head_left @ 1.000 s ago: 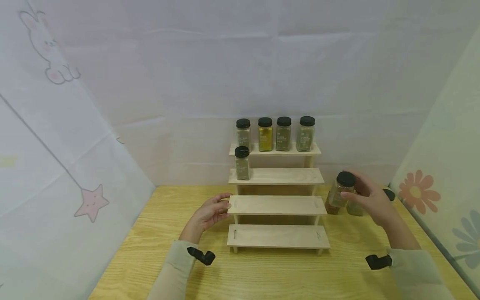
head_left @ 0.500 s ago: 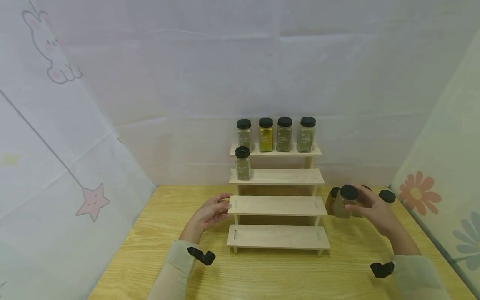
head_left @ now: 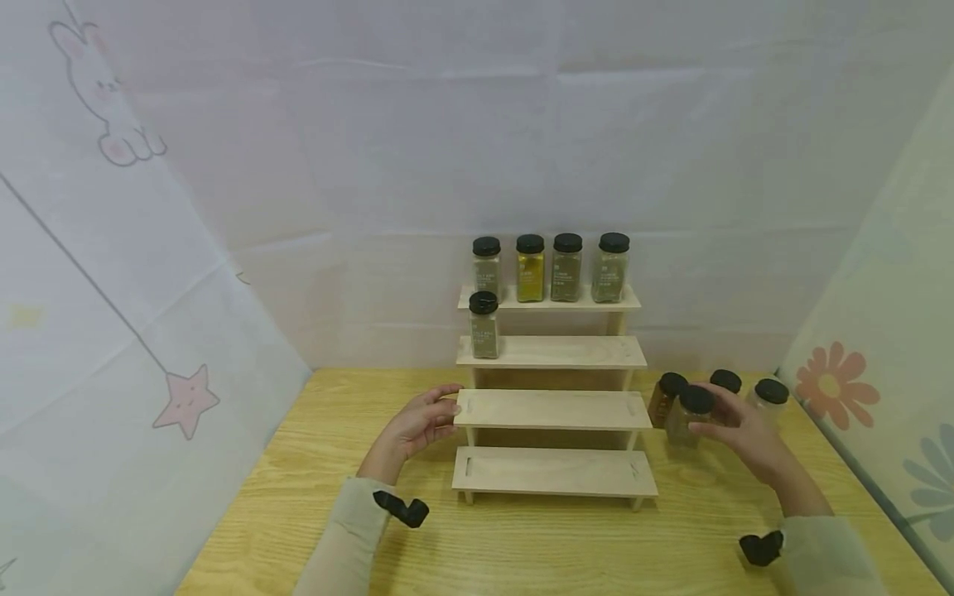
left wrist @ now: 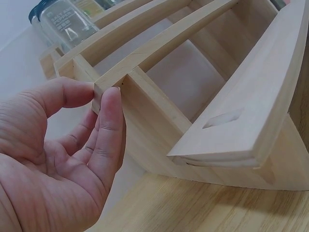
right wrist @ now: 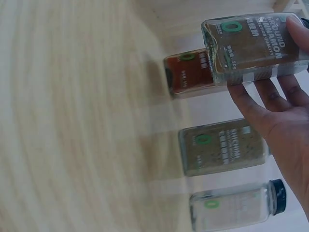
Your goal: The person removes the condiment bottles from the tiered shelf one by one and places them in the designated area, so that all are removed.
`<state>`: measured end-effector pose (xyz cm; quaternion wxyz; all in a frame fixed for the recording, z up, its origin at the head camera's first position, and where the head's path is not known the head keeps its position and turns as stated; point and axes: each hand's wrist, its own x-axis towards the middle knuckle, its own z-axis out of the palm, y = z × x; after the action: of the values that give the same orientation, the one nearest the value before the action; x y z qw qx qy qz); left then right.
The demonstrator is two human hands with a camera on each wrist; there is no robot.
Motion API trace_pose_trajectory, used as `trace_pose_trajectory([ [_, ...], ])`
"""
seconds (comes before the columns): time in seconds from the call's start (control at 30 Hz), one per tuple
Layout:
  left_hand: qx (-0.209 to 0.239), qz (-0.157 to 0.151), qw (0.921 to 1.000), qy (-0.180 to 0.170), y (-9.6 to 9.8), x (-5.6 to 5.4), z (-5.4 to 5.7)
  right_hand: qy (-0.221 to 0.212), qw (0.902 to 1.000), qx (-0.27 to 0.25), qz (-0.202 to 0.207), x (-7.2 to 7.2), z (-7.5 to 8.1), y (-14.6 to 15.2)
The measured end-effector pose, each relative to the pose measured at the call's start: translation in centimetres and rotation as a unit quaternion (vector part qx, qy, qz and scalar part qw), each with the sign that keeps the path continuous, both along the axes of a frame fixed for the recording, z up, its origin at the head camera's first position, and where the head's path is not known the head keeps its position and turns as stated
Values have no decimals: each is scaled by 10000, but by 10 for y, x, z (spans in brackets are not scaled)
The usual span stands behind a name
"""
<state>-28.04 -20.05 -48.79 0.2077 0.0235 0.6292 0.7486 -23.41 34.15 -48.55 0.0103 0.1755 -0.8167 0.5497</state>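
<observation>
A pale wooden four-step display rack (head_left: 555,472) stands on the table. My left hand (head_left: 417,424) pinches the left end of its second-lowest step, thumb and fingertips on the board's corner (left wrist: 104,84) in the left wrist view. To the rack's right, my right hand (head_left: 753,439) holds a black-lidded glass spice jar (head_left: 681,424). The right wrist view shows its label, ground cinnamon, on the brown-filled jar (right wrist: 256,46), thumb on one side and fingers on the other. Behind it stand a red-brown spice jar (right wrist: 188,72), a green-grey one (right wrist: 224,147) and a pale one (right wrist: 231,208).
Several black-lidded jars, among them a yellow one (head_left: 530,277), line the rack's top step. A single jar (head_left: 484,335) is at the left end of the step below. A white cloth backdrop (head_left: 417,165) rises behind the wood-grain table (head_left: 507,550).
My right hand has lowered the cinnamon jar and drawn it nearer, slightly to the right, uncovering the jars behind. My left hand stays on the rack.
</observation>
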Motion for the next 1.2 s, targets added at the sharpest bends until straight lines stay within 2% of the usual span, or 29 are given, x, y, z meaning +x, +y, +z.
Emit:
trace_pose_trajectory([
  [0.27, -25, -17, 10000, 21, 1, 3, 3, -200, 9997, 93, -54, -2, -15, 6],
  [0.63, 9, -63, 10000, 19, 0, 2, 1, -422, 9989, -196, 98, -1, -29, 8],
  [0.9, 55, -56, 10000, 15, 0, 1, 0, -732, 9973, -81, 45, 0, -33, 9],
  [1.2, 92, -48, 9999, -2, 0, 2, 2, -747, 9971, -57, 103, -1, -37, 9],
])
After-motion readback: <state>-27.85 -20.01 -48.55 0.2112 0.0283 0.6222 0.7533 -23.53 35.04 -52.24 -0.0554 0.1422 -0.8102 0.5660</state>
